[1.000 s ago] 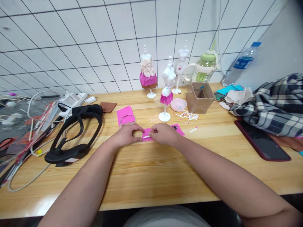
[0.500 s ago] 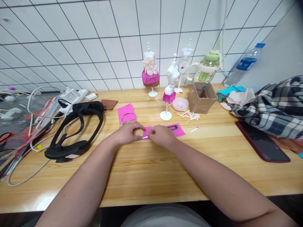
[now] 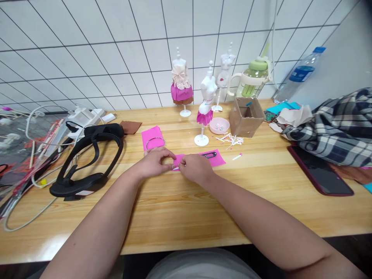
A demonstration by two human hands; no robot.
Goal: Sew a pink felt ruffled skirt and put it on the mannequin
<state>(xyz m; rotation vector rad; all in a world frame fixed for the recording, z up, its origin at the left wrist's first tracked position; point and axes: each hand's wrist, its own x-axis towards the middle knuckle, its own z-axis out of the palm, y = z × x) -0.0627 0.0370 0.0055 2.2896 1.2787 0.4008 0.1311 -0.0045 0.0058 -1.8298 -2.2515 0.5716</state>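
Observation:
A strip of bright pink fabric (image 3: 219, 158) lies flat on the table under both hands. Along its lower left edge runs a narrow white strip (image 3: 175, 168), perhaps tape. My left hand (image 3: 154, 162) rests at the fabric's left end, thumb and forefinger apart, the thumb tip touching near the white strip. My right hand (image 3: 196, 168) is closed in a pinch over the fabric at the white strip's right end; the fingertips are partly hidden. Black thread snips (image 3: 209, 154) lie on the fabric just beyond my right hand. Behind my left hand, a thin silver ring (image 3: 155, 138) lies on another pink piece (image 3: 148, 133).
Three small white dress forms (image 3: 208, 87) stand at the back, beside a pink bowl (image 3: 219, 126), a cardboard box (image 3: 247, 118) and white paper scraps (image 3: 232, 139). A black headset (image 3: 87, 186) and cables lie left. A phone (image 3: 319, 170) and plaid cloth (image 3: 343, 120) lie right.
The view has shifted slightly, so everything sits a little further left and higher. Both hands keep nearly the same place on the pink fabric.

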